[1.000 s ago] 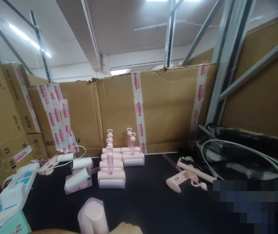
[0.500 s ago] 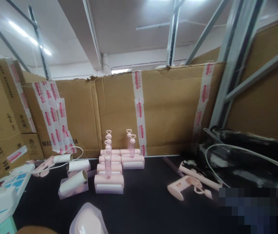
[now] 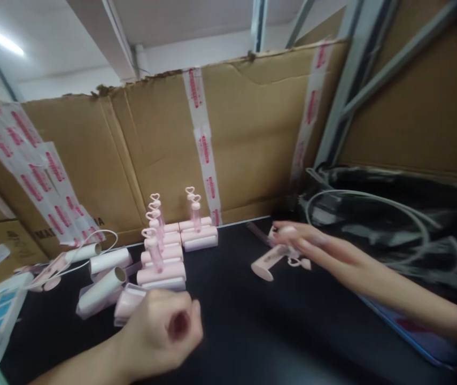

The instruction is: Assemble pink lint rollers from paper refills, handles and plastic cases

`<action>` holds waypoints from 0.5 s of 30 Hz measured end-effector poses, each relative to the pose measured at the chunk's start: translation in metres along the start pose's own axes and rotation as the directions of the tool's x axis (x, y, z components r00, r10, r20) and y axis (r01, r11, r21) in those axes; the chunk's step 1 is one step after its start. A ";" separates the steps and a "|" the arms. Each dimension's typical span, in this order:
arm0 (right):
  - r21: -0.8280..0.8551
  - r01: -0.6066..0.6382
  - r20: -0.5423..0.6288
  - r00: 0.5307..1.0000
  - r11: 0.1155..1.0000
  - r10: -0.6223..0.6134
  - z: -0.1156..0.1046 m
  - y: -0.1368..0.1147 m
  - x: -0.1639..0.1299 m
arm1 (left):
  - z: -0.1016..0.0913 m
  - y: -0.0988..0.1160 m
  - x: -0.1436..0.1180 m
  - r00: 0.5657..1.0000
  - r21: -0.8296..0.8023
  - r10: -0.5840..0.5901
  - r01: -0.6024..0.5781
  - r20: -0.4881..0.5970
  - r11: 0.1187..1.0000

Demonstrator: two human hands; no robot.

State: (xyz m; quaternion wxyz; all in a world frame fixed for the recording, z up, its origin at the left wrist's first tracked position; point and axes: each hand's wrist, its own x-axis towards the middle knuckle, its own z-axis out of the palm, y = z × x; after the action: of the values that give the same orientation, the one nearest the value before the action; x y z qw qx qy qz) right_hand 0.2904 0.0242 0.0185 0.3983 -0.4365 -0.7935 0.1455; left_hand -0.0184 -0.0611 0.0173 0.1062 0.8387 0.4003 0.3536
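The left hand point(image 3: 160, 329) is curled into a fist, its fingers wrapped around a pink roller cover point(image 3: 126, 305) that pokes out on the side away from the thumb. It sits just in front of the stack of pink lint rollers point(image 3: 163, 262), low over the black worktop point(image 3: 244, 326). To the right of that stack, well apart from it, the right hand point(image 3: 304, 246) reaches out with its fingers stretched long and fairly flat over a loose pink handle point(image 3: 266, 262); they touch it, but the blur hides whether they grip it. Left of the stack lie white paper rolls point(image 3: 102, 280). Behind the stack stands a taped cardboard wall point(image 3: 228, 139).
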 end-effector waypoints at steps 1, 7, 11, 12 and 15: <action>0.035 -0.021 0.010 1.000 0.999 0.021 -0.001 0.010 0.015 | 0.004 0.000 0.006 0.996 -0.085 -0.074 0.069 -0.053 0.994; 0.000 -0.013 -0.143 0.990 1.000 0.013 0.015 0.065 0.072 | 0.030 -0.013 0.026 0.900 -0.766 -0.435 0.271 -0.013 0.583; 0.002 0.029 -0.220 0.975 1.000 -0.028 0.023 0.073 0.082 | 0.044 -0.019 0.027 0.908 -0.834 -0.420 0.221 -0.014 0.506; 0.009 0.039 -0.232 0.972 0.999 -0.035 0.023 0.072 0.085 | 0.046 -0.019 0.026 0.913 -0.830 -0.409 0.228 -0.001 0.509; 0.058 0.062 -0.255 0.966 0.996 -0.046 0.021 0.065 0.093 | 0.051 -0.018 0.021 0.928 -0.799 -0.369 0.257 0.048 0.544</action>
State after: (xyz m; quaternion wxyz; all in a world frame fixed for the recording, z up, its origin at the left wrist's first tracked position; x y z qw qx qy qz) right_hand 0.2836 0.1398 0.0143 0.5141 -0.4166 -0.7426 0.1035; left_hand 0.0141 -0.0277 -0.0169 0.5025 0.5941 0.3508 0.5211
